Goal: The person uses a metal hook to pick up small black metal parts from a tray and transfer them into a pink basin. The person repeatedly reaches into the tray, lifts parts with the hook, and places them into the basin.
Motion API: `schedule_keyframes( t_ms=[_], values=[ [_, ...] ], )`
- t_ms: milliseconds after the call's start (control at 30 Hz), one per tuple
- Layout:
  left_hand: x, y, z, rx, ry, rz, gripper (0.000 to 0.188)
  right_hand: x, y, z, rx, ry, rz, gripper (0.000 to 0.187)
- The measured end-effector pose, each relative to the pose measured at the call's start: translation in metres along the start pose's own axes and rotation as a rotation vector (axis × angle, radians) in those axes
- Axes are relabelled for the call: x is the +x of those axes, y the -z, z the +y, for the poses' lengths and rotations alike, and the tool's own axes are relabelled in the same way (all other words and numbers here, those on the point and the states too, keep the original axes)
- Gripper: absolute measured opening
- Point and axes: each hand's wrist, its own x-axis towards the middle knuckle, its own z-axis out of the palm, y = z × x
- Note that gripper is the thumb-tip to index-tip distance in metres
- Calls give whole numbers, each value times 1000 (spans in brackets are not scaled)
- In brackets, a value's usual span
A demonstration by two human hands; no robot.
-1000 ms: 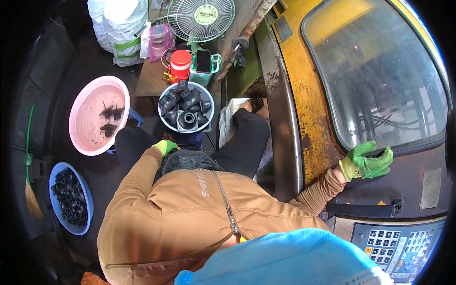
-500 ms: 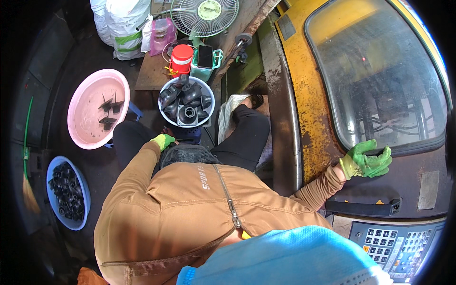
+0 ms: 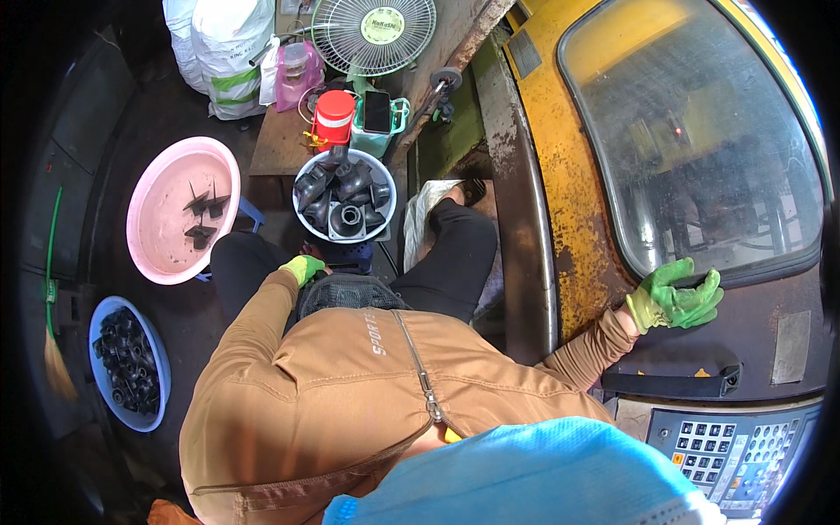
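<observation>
My right hand [image 3: 675,297], in a green work glove, lies against the dark lower part of a yellow machine door, at the bottom edge of its window [image 3: 691,149]. Its fingers are stretched and apart, and nothing shows in them. Below it is a dark door handle [image 3: 669,382]. Close to my thigh, my left hand [image 3: 304,269] in a matching glove rests beside a dark mesh item [image 3: 350,295] at my lap. Its fingers are mostly hidden, so what they hold, if anything, does not show. A white basin [image 3: 391,197] of black moulded parts [image 3: 347,220] stands ahead of my lap.
On the left are a pink basin [image 3: 144,219] with a few dark pieces, a blue basin [image 3: 163,367] of small black parts and a broom [image 3: 51,289]. A fan [image 3: 372,52], red container [image 3: 333,118] and phone [image 3: 376,112] are ahead. A control panel [image 3: 726,455] sits lower right.
The view has shifted slightly, so the basins at the left appear a little lower. My right hand stays on the door and my left hand stays by my lap.
</observation>
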Motion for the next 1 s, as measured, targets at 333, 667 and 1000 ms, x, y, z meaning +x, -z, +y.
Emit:
schedule_keyframes(
  t_ms=[333, 667, 1000],
  values=[
    [41, 2, -28, 100, -140, 50, 42, 1, 2, -2, 3, -10, -8, 27],
    [-20, 9, 4, 143, -168, 18, 33, 3, 2, -3, 30, -38, -37, 25],
    [-10, 3, 0, -10, -73, 50, 32, 0, 2, -1, -6, -21, -53, 28]
  ],
)
